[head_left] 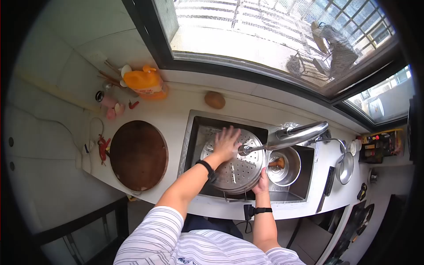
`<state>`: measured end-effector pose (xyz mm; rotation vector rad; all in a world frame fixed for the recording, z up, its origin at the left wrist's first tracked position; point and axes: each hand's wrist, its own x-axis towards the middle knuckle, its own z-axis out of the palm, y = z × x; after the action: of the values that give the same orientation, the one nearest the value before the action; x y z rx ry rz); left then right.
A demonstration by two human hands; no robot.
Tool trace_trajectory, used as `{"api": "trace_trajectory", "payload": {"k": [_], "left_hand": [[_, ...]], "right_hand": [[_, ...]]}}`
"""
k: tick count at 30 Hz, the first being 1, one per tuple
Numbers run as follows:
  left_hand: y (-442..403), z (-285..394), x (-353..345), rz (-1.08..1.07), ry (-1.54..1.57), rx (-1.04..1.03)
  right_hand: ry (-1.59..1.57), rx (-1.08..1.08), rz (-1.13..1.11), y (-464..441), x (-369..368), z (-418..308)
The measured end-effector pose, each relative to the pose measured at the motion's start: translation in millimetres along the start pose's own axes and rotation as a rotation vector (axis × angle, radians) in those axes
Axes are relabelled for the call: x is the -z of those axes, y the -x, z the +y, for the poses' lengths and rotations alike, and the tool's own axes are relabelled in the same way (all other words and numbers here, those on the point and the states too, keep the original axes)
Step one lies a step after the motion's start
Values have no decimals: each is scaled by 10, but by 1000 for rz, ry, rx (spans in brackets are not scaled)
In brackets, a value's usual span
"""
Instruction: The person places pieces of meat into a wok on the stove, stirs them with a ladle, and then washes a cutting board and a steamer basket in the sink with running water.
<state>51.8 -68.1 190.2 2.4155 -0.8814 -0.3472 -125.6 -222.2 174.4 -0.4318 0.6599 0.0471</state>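
Note:
A round metal steamer tray with many small holes (234,172) sits tilted in the left basin of the sink (190,145), under the faucet (291,138). My left hand (227,143) lies over its upper part, fingers spread and slightly blurred. At the lower right edge, my right hand (261,182) grips the rim of the steamer, its fingers partly hidden beneath. A metal pot (295,170) with a brown wooden-looking object (278,163) inside stands in the right basin.
A round dark cutting board (139,155) lies left of the sink, red chilies (104,148) beside it. Behind are an orange bottle (143,80) and a brown oval object (214,100). A knife (328,181) and a metal lid (344,170) lie at right.

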Motion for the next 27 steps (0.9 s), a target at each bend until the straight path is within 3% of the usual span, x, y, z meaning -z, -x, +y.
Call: {"api": "trace_trajectory", "payload": {"k": [2,3,7,9,11,13,15,17,19,20,21,24,26,27], "left_hand": [[-152,-41,-145,120,33,462],[-137,21,-195,122,44,470],[281,569,-225,140,-16,4],[550,749,-14,-26,137,-98],[693,667,86,33,172,-156],[799,370,75,122,176,-144],[809,78,-50,166,358,207],[831,-280,-398,295,798,543],[876,-113,242,85,1524,978],[913,-144,407,55,1654,1085],[967,-199,536,7,1718,1069],[1107,-303,772,-37,1395,1156],[1099,-299,765,-7,1383,1249],[1085,-267,772,20,1396,1269]], "right_hand": [[69,22,-42,-7,32,-29],[80,16,-39,-43,66,-26],[66,9,43,-127,47,44],[41,31,32,-101,-136,73],[76,60,23,-99,-312,84],[322,80,9,-178,-353,114],[494,87,1,-320,-492,186],[833,165,60,-387,-727,358],[1375,441,-78,-445,-809,554],[1665,465,-75,-255,-1109,519],[1757,494,-77,-131,-1261,599],[1911,394,-202,135,-1392,660],[2027,504,-473,203,-1302,716],[2024,499,-468,231,-1278,700]]}}
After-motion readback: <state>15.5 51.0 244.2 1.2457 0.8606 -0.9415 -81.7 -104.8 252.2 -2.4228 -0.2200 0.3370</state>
